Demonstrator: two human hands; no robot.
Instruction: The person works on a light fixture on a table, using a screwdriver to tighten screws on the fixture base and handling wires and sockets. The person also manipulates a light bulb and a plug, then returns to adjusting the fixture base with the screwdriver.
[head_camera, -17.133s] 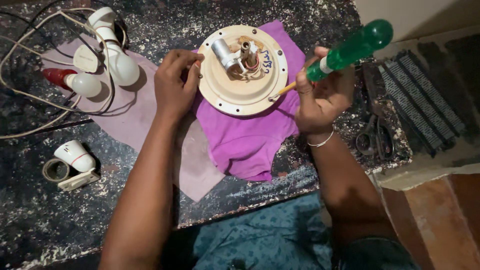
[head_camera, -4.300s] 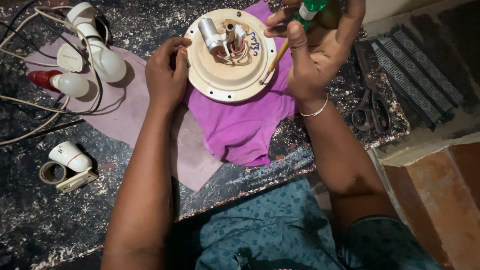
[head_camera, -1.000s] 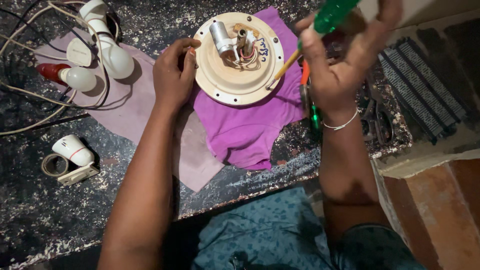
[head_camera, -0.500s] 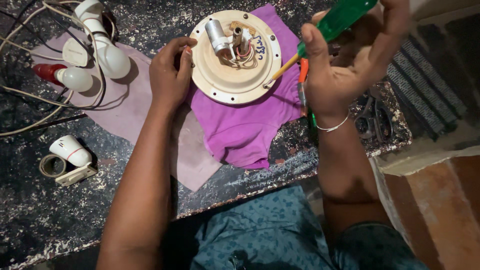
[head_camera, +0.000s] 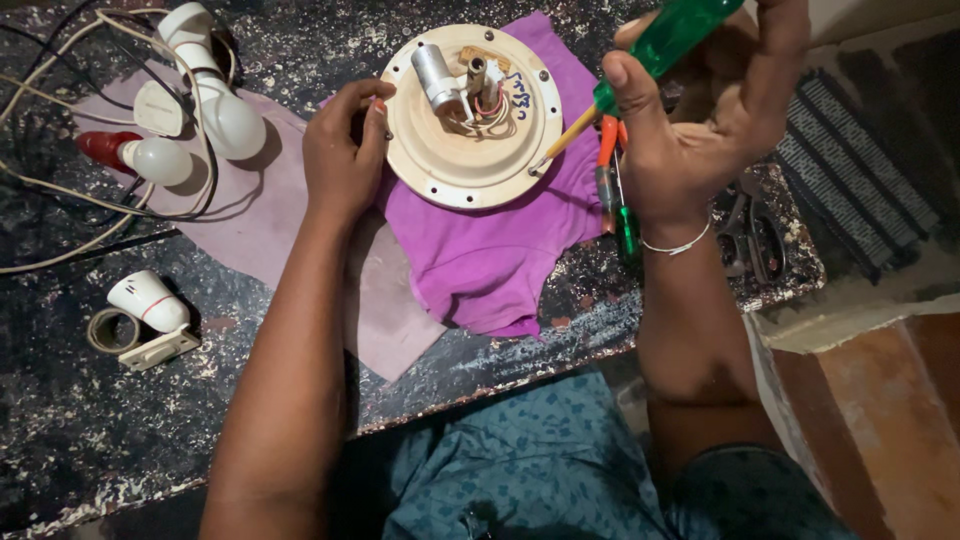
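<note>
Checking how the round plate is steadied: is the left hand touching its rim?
Touching. The head view shows the left hand with fingertips curled onto the left rim of the cream round plate, no gap visible.

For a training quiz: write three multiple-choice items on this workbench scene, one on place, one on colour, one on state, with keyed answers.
1. Where does the round cream plate lie?
A. on the purple cloth
B. on the floor
C. in a box

2. What colour is the screwdriver handle?
A. red
B. green
C. black

3. What is the left hand doing?
A. holding scissors
B. hanging free
C. gripping the plate's rim

Answers: 1 A, cloth shows under the plate; 2 B, the handle in the right hand is green; 3 C, fingers curl on the edge.
</note>
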